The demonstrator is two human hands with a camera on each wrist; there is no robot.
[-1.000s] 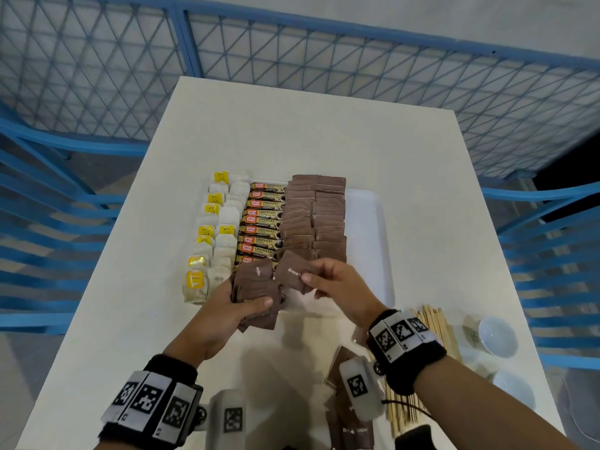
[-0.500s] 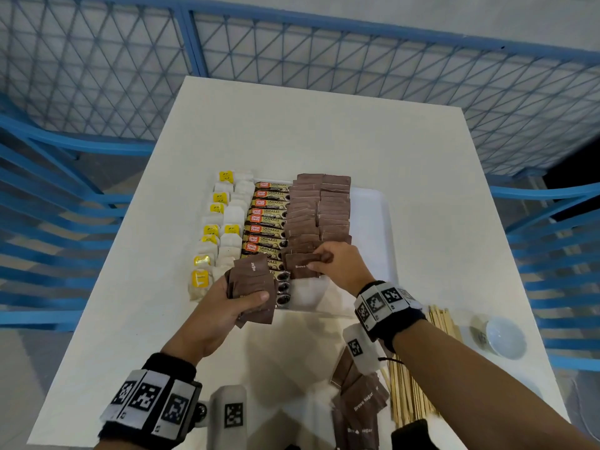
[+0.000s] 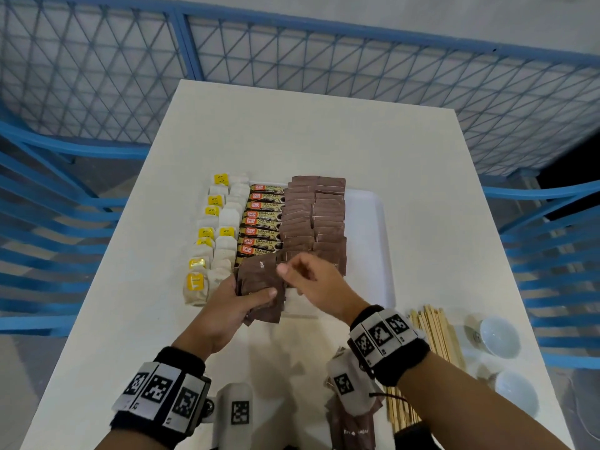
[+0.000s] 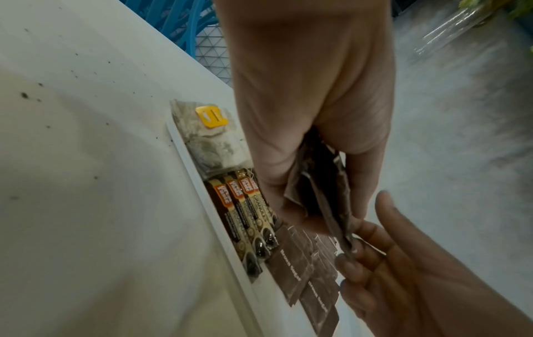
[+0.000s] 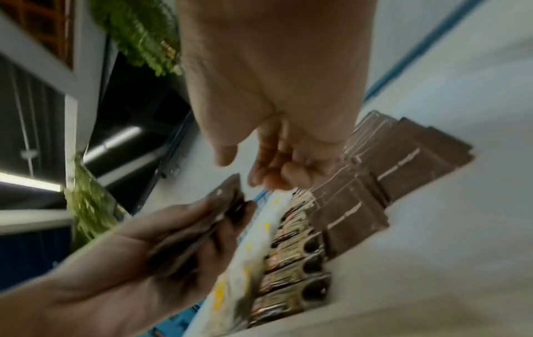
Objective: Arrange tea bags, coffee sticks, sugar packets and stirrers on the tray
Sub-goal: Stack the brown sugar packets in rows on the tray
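Three rows sit on your tray (image 3: 373, 241), tea bags (image 3: 224, 241), coffee sticks (image 3: 263, 222), sugar packets (image 3: 313, 219); left hand (image 3: 233, 300) grips spare packets (image 3: 261, 287), right hand (image 3: 311, 280) empty, fingers loosely curled, stirrers (image 3: 435, 332) unplaced on table.

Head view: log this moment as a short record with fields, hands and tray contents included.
left hand: holds a stack of brown sugar packets
right hand: reaching to the stack, whether it grips cannot be told
tray: tea bags, coffee sticks, laid sugar packets, left to right
stirrers: on the table, off the tray
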